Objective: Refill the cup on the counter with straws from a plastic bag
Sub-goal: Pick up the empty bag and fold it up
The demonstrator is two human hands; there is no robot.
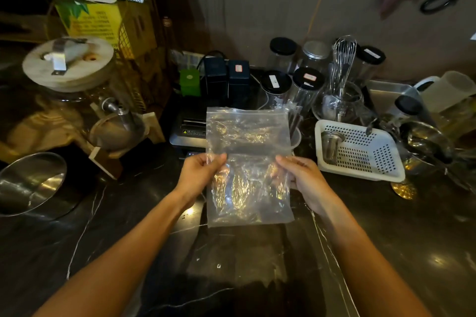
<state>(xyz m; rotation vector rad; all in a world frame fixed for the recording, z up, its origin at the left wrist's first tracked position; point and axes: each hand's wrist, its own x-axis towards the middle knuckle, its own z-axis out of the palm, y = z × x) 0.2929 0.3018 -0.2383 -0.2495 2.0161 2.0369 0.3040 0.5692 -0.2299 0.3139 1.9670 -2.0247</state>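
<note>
Two hands hold my clear plastic bag [248,165] up above the dark table [128,252]: my left hand [199,172] pinches its left edge between thumb and fingers, my right hand [302,180] grips its right edge. Behind the bag's upper right corner stands the cup [295,136] with dark straws [296,117] in it. Right of the bag lies a white perforated basket [360,152].

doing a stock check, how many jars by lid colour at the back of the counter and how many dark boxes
black-lid jars: 4
silver-lid jars: 1
dark boxes: 2
total: 7
</note>
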